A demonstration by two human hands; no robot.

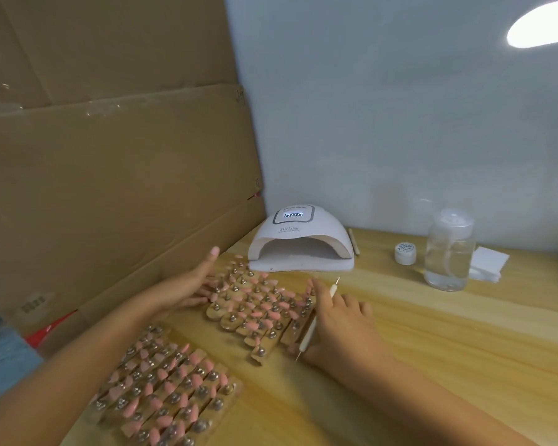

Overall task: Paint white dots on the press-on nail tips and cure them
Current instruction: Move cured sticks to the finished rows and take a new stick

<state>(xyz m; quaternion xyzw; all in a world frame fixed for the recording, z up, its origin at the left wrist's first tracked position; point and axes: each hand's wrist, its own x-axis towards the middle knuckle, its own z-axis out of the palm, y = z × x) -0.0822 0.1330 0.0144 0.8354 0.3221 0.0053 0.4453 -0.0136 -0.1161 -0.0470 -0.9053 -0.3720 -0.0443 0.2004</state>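
Mid-frame strips [239,326] are pressed between flat, released left hand [184,284] and right hand [342,323] grasping tool [311,329]; tips [273,315] may be dislodged.

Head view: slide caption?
Left hand and right hand, holding a dotting tool, bracket nail-tip strips before a curing lamp.

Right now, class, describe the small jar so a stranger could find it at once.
Start at the white domed lamp at the back of the wooden table. Right of it stands a tall clear bottle; the small jar sits between them. Unlike them, it is squat with a printed lid.
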